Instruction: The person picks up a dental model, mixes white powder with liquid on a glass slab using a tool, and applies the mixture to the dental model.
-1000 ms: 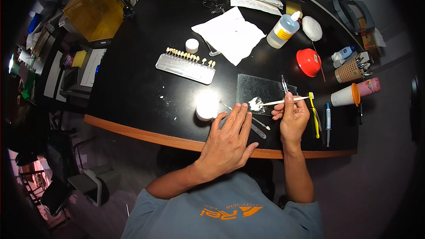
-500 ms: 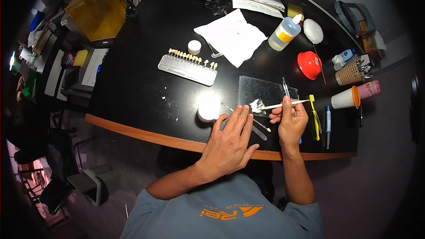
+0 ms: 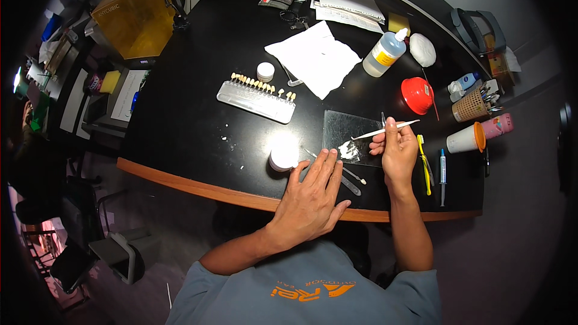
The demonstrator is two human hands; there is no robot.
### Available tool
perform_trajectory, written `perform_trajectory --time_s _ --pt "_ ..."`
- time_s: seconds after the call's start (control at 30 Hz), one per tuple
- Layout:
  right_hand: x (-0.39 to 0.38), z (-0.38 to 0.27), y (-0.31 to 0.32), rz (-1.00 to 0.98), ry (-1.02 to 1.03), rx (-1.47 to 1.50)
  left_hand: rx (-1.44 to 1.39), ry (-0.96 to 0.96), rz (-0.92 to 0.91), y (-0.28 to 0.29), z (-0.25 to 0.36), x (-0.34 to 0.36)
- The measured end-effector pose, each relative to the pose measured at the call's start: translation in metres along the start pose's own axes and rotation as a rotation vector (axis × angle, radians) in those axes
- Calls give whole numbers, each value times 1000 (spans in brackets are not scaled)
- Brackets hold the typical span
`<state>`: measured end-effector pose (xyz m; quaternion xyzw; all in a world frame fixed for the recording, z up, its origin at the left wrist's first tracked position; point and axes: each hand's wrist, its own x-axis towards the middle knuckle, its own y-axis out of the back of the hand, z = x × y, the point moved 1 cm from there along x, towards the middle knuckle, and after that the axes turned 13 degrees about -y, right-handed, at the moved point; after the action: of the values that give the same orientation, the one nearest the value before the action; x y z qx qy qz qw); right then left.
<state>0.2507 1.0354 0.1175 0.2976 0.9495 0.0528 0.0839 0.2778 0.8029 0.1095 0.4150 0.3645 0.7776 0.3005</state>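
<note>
My right hand [image 3: 398,155] pinches a slim white double-ended dental instrument [image 3: 380,132] with small bent tips. Its left tip is just above a patch of white paste or powder [image 3: 349,151] on a clear glass slab [image 3: 344,123]. Flat, with fingers stretched out, my left hand [image 3: 307,198] lies at the slab's near left corner and holds nothing. Partly under its fingers are a grey flat-handled tool [image 3: 351,187] and a thin stick with a small tooth-coloured end [image 3: 362,182]. A white jar [image 3: 283,159] stands by its fingertips, bright with glare.
A tooth shade guide [image 3: 256,103], small jar [image 3: 265,72], and white cloth [image 3: 316,60] lie farther off. Rightward are a bottle [image 3: 384,54], red bowl [image 3: 417,95], yellow toothbrush [image 3: 425,165], syringe [image 3: 443,176], and white cup [image 3: 465,139]. The table's wooden edge [image 3: 198,184] is nearby.
My right hand has raised the instrument's left tip off the white patch and tilted the far end upward. My left hand stays almost still.
</note>
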Motion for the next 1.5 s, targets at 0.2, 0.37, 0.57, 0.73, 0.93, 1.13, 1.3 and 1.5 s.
perform_trajectory --time_s 0.2,0.37,0.57,0.73,0.93,1.13,1.3,1.5 --pt "3 -2 -2 -118 -45 -60 1 8 3 0 0 -1" --pt "5 -7 -5 -114 -54 -102 -1 13 -7 0 0 -2" --pt "15 -9 -8 -203 -50 -153 14 8 -20 -2 0 -2" --pt "23 -21 -11 -239 -24 -218 6 5 -13 -1 -1 1" --pt "29 -24 -16 -399 -100 -293 3 14 -13 -2 -1 0" --pt "22 -17 -9 -312 -108 -245 -2 10 -9 -2 0 -1" --pt "23 -11 -5 -200 -6 -159 -6 12 -6 -1 0 -1" --pt "13 -8 -5 -190 -30 -126 5 12 -6 -1 0 0"
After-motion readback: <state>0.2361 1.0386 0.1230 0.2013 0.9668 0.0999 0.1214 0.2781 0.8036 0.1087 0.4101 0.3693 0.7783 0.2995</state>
